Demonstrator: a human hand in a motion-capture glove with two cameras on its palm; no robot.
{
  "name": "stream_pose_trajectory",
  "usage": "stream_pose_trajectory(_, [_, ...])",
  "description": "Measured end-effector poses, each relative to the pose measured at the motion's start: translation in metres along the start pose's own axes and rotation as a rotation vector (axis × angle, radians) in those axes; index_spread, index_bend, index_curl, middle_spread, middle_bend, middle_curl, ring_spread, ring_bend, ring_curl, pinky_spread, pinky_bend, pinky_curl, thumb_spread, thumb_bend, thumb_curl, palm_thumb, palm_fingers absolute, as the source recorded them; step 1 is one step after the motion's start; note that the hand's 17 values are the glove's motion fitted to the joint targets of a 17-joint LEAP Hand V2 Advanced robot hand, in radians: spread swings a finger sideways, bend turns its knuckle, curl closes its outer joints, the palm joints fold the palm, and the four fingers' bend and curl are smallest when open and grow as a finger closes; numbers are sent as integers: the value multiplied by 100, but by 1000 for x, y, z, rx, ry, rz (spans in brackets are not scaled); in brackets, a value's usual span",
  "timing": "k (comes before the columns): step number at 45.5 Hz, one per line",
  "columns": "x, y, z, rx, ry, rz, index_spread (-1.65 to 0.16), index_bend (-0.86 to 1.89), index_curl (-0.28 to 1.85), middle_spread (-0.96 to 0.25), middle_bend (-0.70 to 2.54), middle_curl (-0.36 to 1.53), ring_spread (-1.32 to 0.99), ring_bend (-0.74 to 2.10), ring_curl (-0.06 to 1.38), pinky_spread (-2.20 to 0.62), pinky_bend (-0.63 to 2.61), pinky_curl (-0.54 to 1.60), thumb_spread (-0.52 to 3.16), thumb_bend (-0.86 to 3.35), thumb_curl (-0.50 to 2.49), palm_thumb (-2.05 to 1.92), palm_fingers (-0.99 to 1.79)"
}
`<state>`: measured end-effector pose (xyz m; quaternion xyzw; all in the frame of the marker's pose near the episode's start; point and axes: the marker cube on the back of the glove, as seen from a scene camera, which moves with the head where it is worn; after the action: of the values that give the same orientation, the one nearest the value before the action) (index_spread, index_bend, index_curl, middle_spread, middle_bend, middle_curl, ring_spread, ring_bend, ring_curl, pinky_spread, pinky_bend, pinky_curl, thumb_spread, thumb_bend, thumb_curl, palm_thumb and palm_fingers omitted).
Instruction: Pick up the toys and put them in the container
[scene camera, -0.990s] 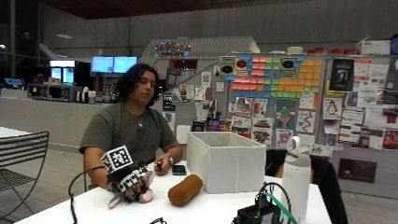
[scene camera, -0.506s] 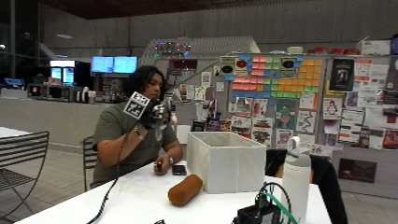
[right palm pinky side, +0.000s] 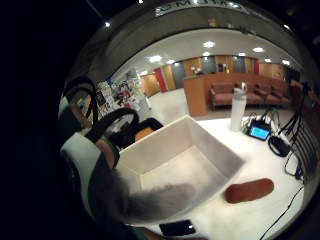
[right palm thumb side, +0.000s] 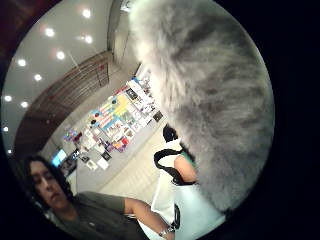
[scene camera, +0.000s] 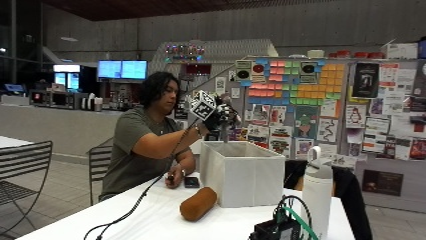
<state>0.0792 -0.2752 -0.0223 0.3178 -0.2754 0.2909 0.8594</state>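
Observation:
My gloved right hand (scene camera: 221, 117) is raised above the open white container (scene camera: 243, 172) and holds a grey furry toy (scene camera: 225, 131), whose tail hangs toward the opening. In the little finger side palm view the grey toy (right palm pinky side: 150, 202) dangles from the hand (right palm pinky side: 90, 150) over the container's (right palm pinky side: 165, 150) bare inside. The toy's fur (right palm thumb side: 210, 100) fills much of the thumb side palm view. A brown cylindrical toy (scene camera: 198, 203) lies on the white table beside the container's front corner, also seen as the brown toy (right palm pinky side: 249, 190).
A black phone (scene camera: 192, 182) lies by the person's bare left hand (scene camera: 174, 178), next to the container. A white bottle (scene camera: 317, 192) and a black device with cables (scene camera: 279, 230) stand at the table's right. A chair stands at left.
The gloved hand rose from the table with the grey toy, then moved right to hang over the container. The brown toy stayed where it was.

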Motion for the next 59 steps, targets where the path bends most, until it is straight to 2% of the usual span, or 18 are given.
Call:
stream_pose_trajectory(2, [0, -2, 12, -36, -67, 79, -33, 56, 68, -23, 106, 64, -31, 122, 50, -41, 90, 44, 105, 9, 74, 44, 113])
stream_pose_trajectory(6, [5, 5, 36, -193, -141, 123, -33, 53, 70, -23, 100, 61, -30, 117, 48, -39, 88, 43, 111, -2, 68, 27, 102])
stream_pose_trajectory(8, [8, 10, 46, -288, -169, 146, -33, 52, 70, -23, 94, 60, -31, 110, 47, -35, 86, 44, 114, -12, 60, 6, 79])
stream_pose_trajectory(11, [13, 14, 51, -366, -178, 170, -34, 50, 74, -19, 79, 57, -28, 91, 47, -24, 85, 49, 103, -17, 54, -14, 7])
stream_pose_trajectory(13, [17, 15, 49, -369, -165, 175, -35, 46, 72, -17, 76, 55, -26, 83, 45, -19, 84, 48, 97, -17, 51, -18, -7])
stream_pose_trajectory(20, [45, 16, 18, -354, -27, 184, -40, 37, 57, -13, 67, 47, -24, 73, 30, -9, 75, 35, 88, -15, 42, -19, 10])
stream_pose_trajectory(27, [114, 44, -32, -375, 171, 277, -41, 38, 55, -12, 61, 45, -24, 79, 30, -4, 72, 33, 87, -13, 36, -17, 21])
stream_pose_trajectory(31, [163, 77, -49, -371, 233, 357, -41, 38, 54, -12, 60, 44, -25, 82, 31, -3, 72, 32, 90, -12, 33, -16, 28])
stream_pose_trajectory(35, [207, 114, -55, -314, 319, 375, -41, 40, 55, -14, 62, 44, -27, 83, 31, -4, 72, 33, 90, -11, 31, -14, 40])
stream_pose_trajectory(39, [241, 144, -52, -327, 393, 350, -40, 40, 55, -17, 70, 46, -30, 85, 31, -7, 67, 30, 91, -10, 29, -12, 52])
stream_pose_trajectory(43, [270, 177, -33, -517, 456, 288, -39, 42, 55, -20, 74, 47, -32, 87, 32, -10, 63, 30, 91, -9, 28, -10, 59])
stream_pose_trajectory(47, [298, 208, -12, -729, 609, 160, -40, 31, 56, -20, 60, 45, -32, 90, 35, -10, 72, 35, 86, -9, 28, -11, 33])
stream_pose_trajectory(51, [309, 218, 0, -710, 689, 66, -41, 17, 53, -20, 56, 43, -29, 86, 35, -5, 81, 38, 83, -10, 28, -12, 14])
stream_pose_trajectory(54, [314, 213, 6, -625, 679, 32, -42, 11, 46, -21, 64, 44, -31, 99, 35, -4, 74, 34, 82, -10, 28, -12, 34])
stream_pose_trajectory(56, [316, 211, 8, -576, 668, -10, -42, 13, 42, -24, 81, 48, -35, 112, 35, -8, 63, 28, 84, -9, 27, -12, 65])
stream_pose_trajectory(57, [316, 211, 9, -558, 657, -53, -41, 16, 43, -26, 91, 51, -35, 116, 35, -13, 64, 28, 89, -8, 27, -10, 89])
stream_pose_trajectory(58, [315, 212, 9, -542, 643, -111, -41, 15, 41, -26, 92, 50, -36, 117, 34, -15, 62, 25, 90, -8, 27, -10, 93])
stream_pose_trajectory(59, [314, 213, 10, -525, 630, -167, -40, 15, 42, -26, 96, 52, -34, 121, 36, -21, 69, 28, 95, -6, 27, -8, 113])
